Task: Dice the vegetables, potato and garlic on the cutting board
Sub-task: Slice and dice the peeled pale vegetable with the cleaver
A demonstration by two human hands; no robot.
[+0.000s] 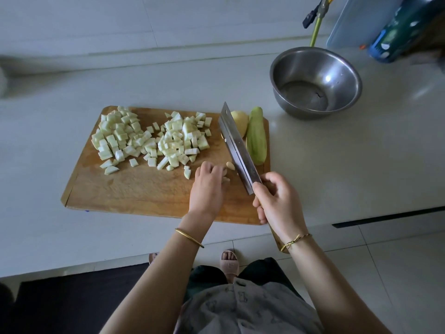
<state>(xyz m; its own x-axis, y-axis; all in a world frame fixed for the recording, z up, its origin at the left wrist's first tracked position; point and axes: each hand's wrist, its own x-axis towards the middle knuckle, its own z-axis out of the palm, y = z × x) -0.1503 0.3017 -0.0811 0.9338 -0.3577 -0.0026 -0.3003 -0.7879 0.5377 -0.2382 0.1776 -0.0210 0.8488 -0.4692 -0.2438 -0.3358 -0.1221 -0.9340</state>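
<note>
on the cutting board (134, 189), toward its near right, the left hand (208, 186) curls its fingers down over the garlic cloves (230, 165), likely pinning them against rolling, while the right hand (277, 201) grips the handle of the cleaver (237, 148), its blade angled just beside them. the diced pieces (149, 138) lie heaped at the far left, seemingly kept clear of the cutting spot, and the potato (239, 121) and peeled green vegetable (256, 137) wait whole at the right edge behind the blade. a steel bowl (315, 83) stands well apart on the tabletop (337, 165), perhaps for the dice.

On the cutting board (134, 189), diced pieces (149, 138) lie left of the cleaver (237, 148), potato (240, 120) right.
</note>
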